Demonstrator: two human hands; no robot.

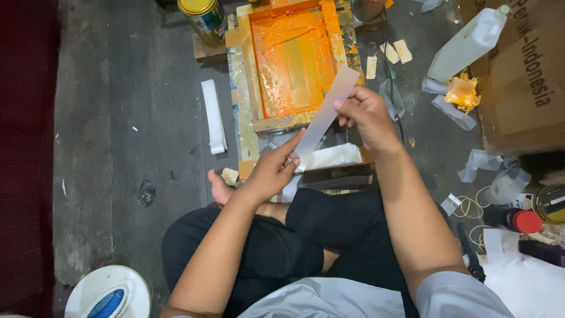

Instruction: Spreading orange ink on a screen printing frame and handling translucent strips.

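Head view: both hands hold a long pale strip [325, 112] above the orange-smeared printing frame [292, 62]. The right hand [366, 115] pinches its upper end, the left hand [275, 171] pinches the lower end, fingers closed on it. Keeping the strip taut and straight, clear of the wet orange, looks wise. A gold-lidded can [203, 17] stands top left, a white jug [468, 44] leans on a brown carton [521, 76] with dark lettering
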